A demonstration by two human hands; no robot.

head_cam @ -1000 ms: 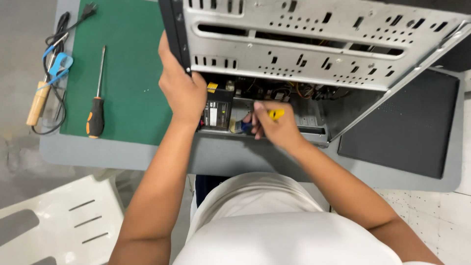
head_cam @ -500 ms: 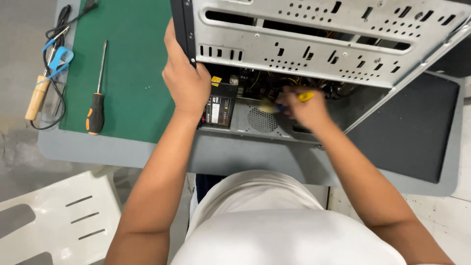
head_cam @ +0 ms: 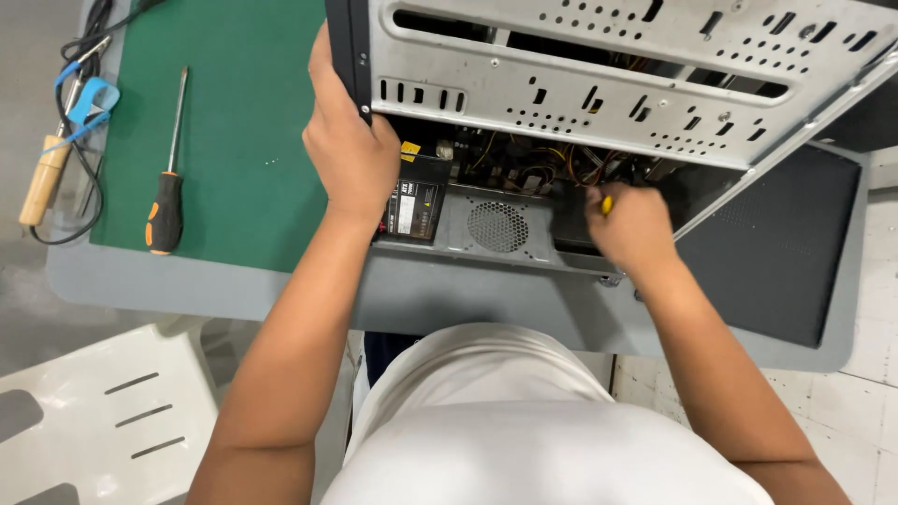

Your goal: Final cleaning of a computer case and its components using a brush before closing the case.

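An open metal computer case (head_cam: 599,84) lies on the grey table (head_cam: 187,281). My left hand (head_cam: 348,150) grips the case's black front-left edge. My right hand (head_cam: 629,224) reaches inside the case at the right, shut on a small tool with a yellow handle (head_cam: 606,202); its tip is hidden behind my fingers. Below the hands sits the grey power supply (head_cam: 496,224) with a round fan grille and a label. A bundle of coloured wires (head_cam: 561,164) shows deeper inside the case.
A green mat (head_cam: 243,122) covers the table's left part, with an orange-and-black screwdriver (head_cam: 166,182) on it. A wooden-handled tool (head_cam: 45,178), a blue clip and black cables lie at the far left. A black panel (head_cam: 786,252) rests at the right. A white plastic chair (head_cam: 103,421) stands lower left.
My right hand with the yellow-handled tool has moved rightward along the inside of the case. My left hand has kept its hold on the case edge.
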